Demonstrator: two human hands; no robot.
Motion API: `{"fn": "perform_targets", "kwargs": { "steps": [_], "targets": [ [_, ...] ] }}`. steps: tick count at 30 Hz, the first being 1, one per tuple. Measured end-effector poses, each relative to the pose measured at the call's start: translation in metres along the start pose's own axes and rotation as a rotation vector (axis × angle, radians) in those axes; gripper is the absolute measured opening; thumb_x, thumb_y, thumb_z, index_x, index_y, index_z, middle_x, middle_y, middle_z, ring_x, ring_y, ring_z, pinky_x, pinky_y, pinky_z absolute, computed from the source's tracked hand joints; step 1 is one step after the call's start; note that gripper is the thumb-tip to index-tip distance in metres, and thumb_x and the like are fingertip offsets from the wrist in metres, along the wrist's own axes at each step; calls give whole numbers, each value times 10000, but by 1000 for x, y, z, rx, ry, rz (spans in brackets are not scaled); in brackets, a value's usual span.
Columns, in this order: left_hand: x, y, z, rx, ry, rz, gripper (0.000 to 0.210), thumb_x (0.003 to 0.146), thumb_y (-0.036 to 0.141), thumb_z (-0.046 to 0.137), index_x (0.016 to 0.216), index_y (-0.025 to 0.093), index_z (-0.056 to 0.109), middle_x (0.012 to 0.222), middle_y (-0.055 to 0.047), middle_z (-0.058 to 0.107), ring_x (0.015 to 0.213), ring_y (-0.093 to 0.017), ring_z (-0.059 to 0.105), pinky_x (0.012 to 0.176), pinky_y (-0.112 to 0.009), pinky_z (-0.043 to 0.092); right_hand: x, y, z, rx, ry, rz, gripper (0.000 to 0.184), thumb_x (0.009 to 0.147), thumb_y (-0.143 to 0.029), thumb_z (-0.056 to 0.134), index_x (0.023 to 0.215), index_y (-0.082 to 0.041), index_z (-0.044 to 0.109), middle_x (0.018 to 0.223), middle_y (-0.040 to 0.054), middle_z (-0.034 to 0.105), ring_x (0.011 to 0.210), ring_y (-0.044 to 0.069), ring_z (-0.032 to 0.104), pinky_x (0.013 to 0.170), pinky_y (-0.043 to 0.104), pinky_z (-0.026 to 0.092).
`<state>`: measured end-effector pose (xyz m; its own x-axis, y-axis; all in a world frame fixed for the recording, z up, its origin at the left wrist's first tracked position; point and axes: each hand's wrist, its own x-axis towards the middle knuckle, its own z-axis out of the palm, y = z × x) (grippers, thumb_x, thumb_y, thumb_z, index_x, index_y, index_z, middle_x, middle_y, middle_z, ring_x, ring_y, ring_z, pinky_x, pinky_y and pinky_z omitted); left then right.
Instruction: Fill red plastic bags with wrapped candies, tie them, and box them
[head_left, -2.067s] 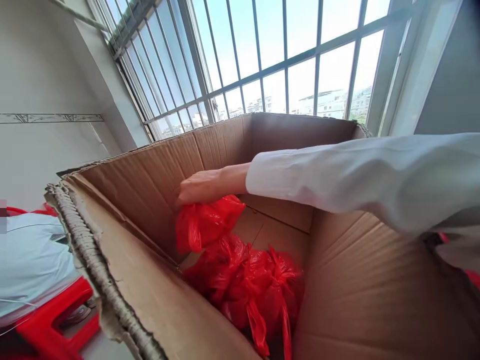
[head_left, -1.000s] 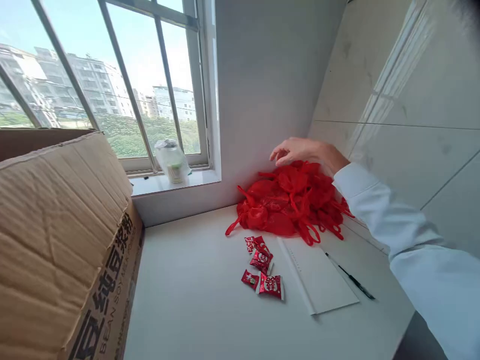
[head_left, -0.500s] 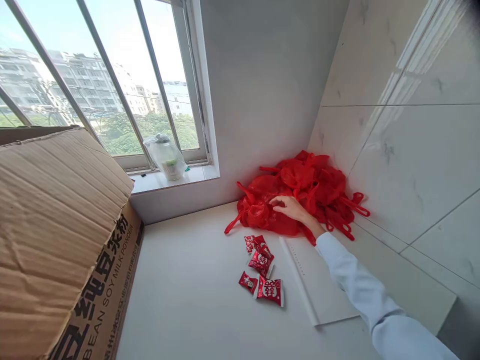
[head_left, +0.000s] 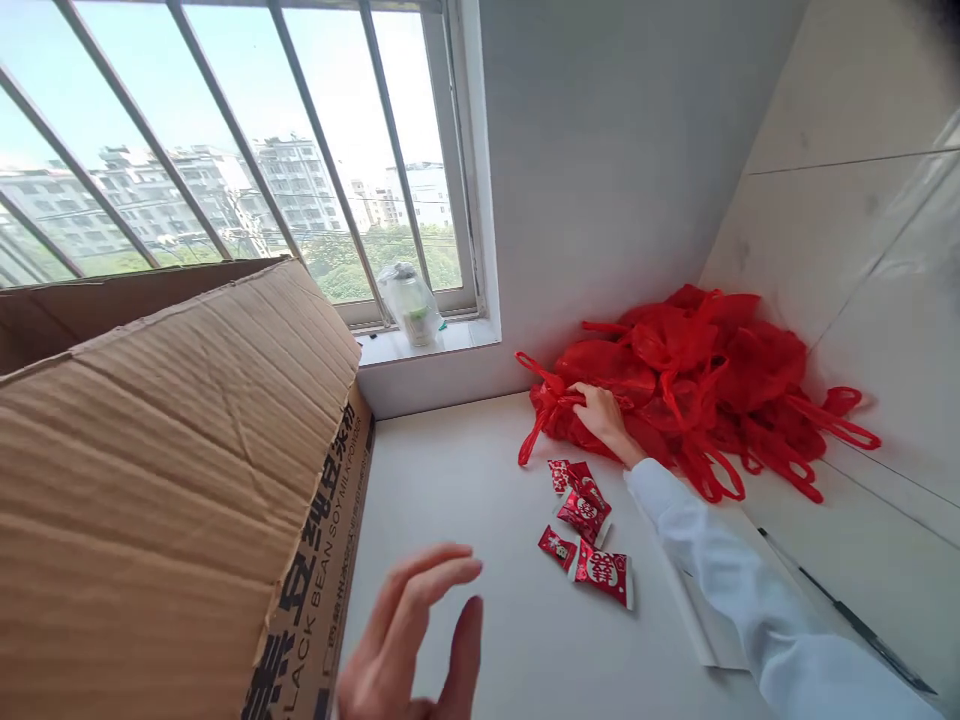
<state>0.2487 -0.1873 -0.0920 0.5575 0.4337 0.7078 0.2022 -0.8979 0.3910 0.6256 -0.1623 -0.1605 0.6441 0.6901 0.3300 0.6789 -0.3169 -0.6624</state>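
My right hand [head_left: 602, 412] reaches into a heap of red plastic bags [head_left: 697, 350] in the corner. Its fingers are closed on a red plastic bag [head_left: 559, 400] at the heap's left end, and part of the fingertips is hidden in the folds. My left hand [head_left: 420, 635] is raised over the near part of the white table, thumb and fingers apart, holding nothing. Several small red snack packets [head_left: 589, 515] lie between my two hands, some overlapping.
A big open cardboard box [head_left: 225, 400] fills the left side. On the windowsill stands a jar in a clear bag [head_left: 412, 305]. Under my right forearm lies a white paper booklet [head_left: 697, 600], and a black pen [head_left: 847, 610] is at the right. Tiled wall bounds the right.
My left hand has come into view from below. My right hand has closed on the bag at the heap's left end. The view has swung left, and the pen now shows.
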Motion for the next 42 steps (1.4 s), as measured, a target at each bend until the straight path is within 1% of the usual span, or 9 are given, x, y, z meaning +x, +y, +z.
{"fn": "perform_targets", "kwargs": {
  "steps": [6,9,12,17,20,23,27,34,42],
  "targets": [
    [25,-32,63,-86,-113,-107,235,937,122,433,1018,262,603,1007,-17,622,932,-143,606,783,-273,519,-35,-27,-2,390,-215,-127,301,819,-303,557,1076,-174,647,1066,79,709,968,210,661,888,361,500],
    [27,-50,65,-62,-103,-140,237,949,132,408,992,237,616,1024,-34,619,1011,-164,572,868,-308,490,-63,-49,9,553,-411,-173,313,832,-370,561,1058,-177,657,1054,72,711,955,200,672,843,326,531],
    [26,-63,59,-51,-202,-154,228,941,137,426,984,237,626,1026,-26,631,1030,-170,560,896,-313,476,-91,-71,27,633,-541,-215,268,828,-286,570,1065,-196,658,1102,68,689,1001,201,653,904,360,511],
    [22,-77,57,29,-415,-226,251,889,76,421,933,219,622,1002,-37,654,948,-202,583,813,-341,496,-126,-97,52,372,-327,-301,307,849,-120,496,1097,-230,643,1169,58,636,1127,202,556,1012,419,423],
    [19,-82,58,91,-444,-290,296,877,42,350,969,192,588,1017,-73,637,946,-221,572,815,-377,493,-140,-106,54,259,-388,-380,224,904,-171,483,1032,-238,654,1077,50,656,1078,210,541,945,393,458],
    [16,-88,59,85,-540,-255,293,841,12,390,961,204,577,1032,-55,636,993,-206,556,860,-355,486,-147,-110,55,93,-479,-440,171,890,-215,549,1032,-214,645,1062,72,649,1077,239,505,906,387,465],
    [11,-92,64,93,-649,-213,311,767,-27,486,928,219,587,1026,-31,651,1025,-208,535,875,-343,472,-149,-108,59,-97,-510,-425,199,861,-117,543,1012,-203,640,1025,77,650,1014,240,508,867,371,452],
    [7,-91,68,144,-598,-314,178,786,49,598,751,223,614,781,-21,640,836,-214,539,731,-325,426,-142,-105,51,-146,-491,-390,188,854,-81,495,829,-223,616,878,48,657,878,227,521,705,322,416],
    [11,-104,38,-4,-366,-482,134,834,283,574,786,216,679,779,-2,667,772,-165,608,704,-280,464,-123,-90,12,196,-397,-298,127,854,-188,497,769,-234,578,830,0,653,810,195,574,716,307,421]
  ]
}}
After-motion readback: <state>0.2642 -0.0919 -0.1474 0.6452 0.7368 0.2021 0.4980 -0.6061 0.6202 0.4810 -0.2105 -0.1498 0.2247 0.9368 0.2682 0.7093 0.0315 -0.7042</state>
